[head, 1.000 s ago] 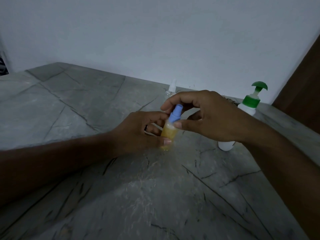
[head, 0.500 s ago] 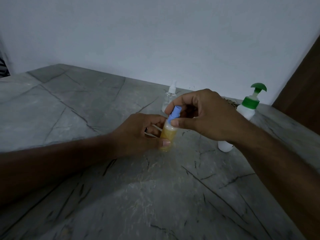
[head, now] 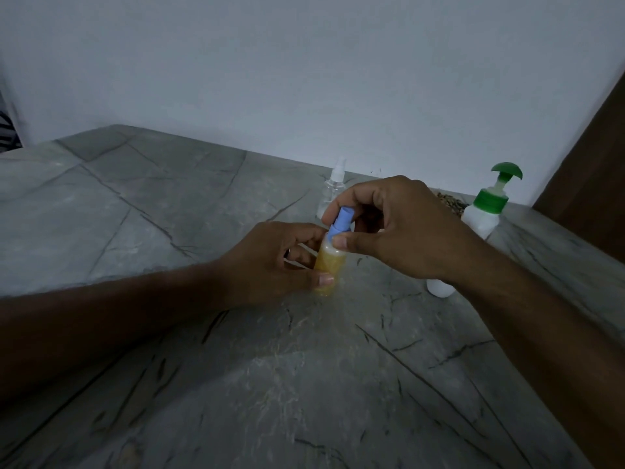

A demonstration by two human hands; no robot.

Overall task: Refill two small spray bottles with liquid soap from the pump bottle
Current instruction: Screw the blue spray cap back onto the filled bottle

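Observation:
A small spray bottle (head: pixel 329 265) holding yellow liquid stands on the grey stone counter (head: pixel 169 214). My left hand (head: pixel 270 262) grips its body from the left. My right hand (head: pixel 395 228) pinches the bottle's blue spray top (head: pixel 342 221) between thumb and fingers. A second small spray bottle (head: pixel 333 184), clear with a white top, stands upright behind my hands near the wall. The white pump bottle (head: pixel 483 218) with a green pump head stands at the right, its lower part hidden behind my right wrist.
A white wall runs along the back of the counter. A dark brown panel (head: pixel 595 170) rises at the far right. Some dark crumbly bits (head: pixel 448 201) lie by the wall beside the pump bottle.
My right hand has shifted slightly around the blue top, its fingers turning on it. The bottle and my left hand stay in place.

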